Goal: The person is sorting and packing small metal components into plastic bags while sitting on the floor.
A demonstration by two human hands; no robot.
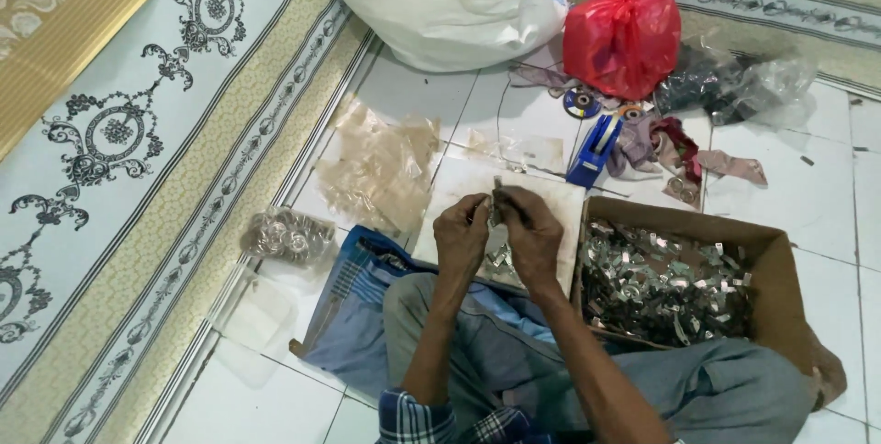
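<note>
White floor tiles (808, 215) were under me, with a patterned rug (138, 132) at nine o'clock. My left hand (462, 235) and right hand (530, 231) were pinched together on a small metal piece (496, 198), held above a white board (560, 224) on my lap. I think the tiny piece could have slipped from my fingers, because it was so small. It might have hidden in the blue cloth (353, 316). A brown cardboard box (780, 270) full of shiny metal bits (661, 283) sat at three o'clock; my knee could have tipped it. At twelve o'clock stood a big white sack (450, 4), a tied red bag (624, 36) beside it, then a blue tape holder (596, 150).
</note>
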